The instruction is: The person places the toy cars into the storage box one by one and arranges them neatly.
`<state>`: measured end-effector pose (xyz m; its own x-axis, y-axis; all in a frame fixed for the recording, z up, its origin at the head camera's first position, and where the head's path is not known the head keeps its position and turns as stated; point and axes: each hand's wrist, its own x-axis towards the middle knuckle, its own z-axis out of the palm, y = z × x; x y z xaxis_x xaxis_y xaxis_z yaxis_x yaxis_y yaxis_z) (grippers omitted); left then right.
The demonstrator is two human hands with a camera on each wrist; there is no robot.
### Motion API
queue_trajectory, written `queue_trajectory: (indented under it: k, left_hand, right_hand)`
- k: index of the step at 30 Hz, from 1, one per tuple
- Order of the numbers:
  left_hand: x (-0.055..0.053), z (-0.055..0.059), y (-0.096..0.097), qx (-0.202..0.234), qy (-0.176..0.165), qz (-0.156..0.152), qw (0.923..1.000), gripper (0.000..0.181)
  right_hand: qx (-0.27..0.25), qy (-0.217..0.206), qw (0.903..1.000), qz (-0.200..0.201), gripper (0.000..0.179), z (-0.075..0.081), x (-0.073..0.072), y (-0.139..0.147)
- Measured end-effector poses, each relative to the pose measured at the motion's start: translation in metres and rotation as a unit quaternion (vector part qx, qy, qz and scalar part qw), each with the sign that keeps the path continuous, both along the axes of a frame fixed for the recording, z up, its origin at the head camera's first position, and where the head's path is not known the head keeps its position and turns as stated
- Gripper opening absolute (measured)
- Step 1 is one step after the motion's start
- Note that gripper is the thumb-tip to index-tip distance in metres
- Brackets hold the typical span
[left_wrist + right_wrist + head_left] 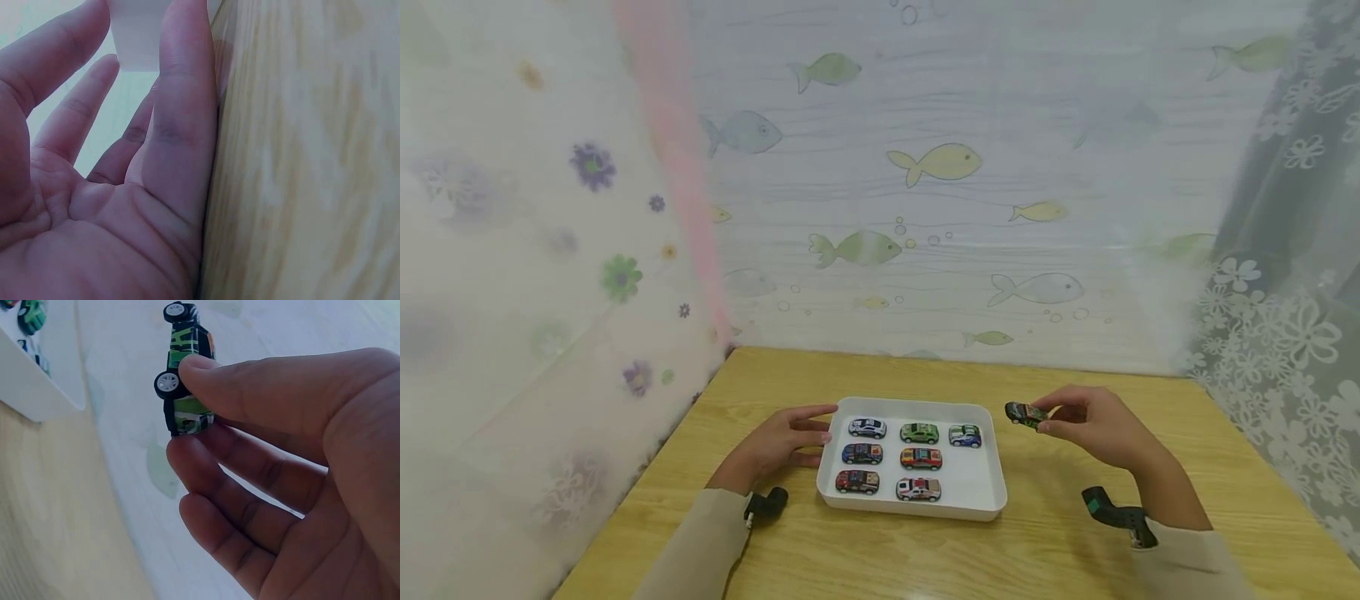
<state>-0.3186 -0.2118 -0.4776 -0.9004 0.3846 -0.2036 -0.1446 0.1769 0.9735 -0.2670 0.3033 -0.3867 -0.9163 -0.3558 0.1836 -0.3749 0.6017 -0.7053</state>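
Note:
A white tray [955,500] on the wooden table holds several toy cars in columns. The left column has a white car [867,428], a blue car [862,453] and a red car [857,482]. Beside it stand a green car [919,432], a red-yellow car [921,458] and a white-red car [917,489]; a white-blue car [965,436] is at the upper right. My right hand [1093,425] pinches a black-and-green toy car [185,369] between thumb and fingers, right of the tray and above the table. With fingers extended, my left hand [778,446] touches the tray's left side.
The light wooden table [850,558] runs back to a fish-patterned curtain [940,292]. A flowered curtain [565,333] hangs along the left, and lacy fabric [1285,333] hangs at the right. Each wrist wears a small black camera [767,505].

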Motion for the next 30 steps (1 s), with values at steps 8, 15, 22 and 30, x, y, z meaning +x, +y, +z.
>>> queue_trajectory:
  k: [8, 15, 22, 30]
  left_hand:
    - [0.000, 0.002, 0.001, 0.002, 0.000, 0.006, 1.0000, 0.065]
    - [0.000, 0.002, 0.002, -0.007, -0.001, 0.010, 0.9999, 0.064]
    - [0.001, 0.003, 0.002, -0.009, -0.002, 0.006, 0.9999, 0.064]
    - [0.001, 0.007, 0.003, -0.012, -0.008, 0.012, 0.9998, 0.063]
  right_hand:
    - [-0.002, -0.007, 0.9997, 0.021, 0.029, -0.012, -0.009, -0.017]
    - [0.009, -0.014, 0.9997, 0.017, 0.026, -0.021, -0.011, -0.030]
    - [0.039, 0.000, 0.9989, 0.026, 0.023, -0.025, -0.012, -0.044]
    - [0.070, -0.009, 0.9969, 0.033, 0.022, -0.030, -0.013, -0.058]
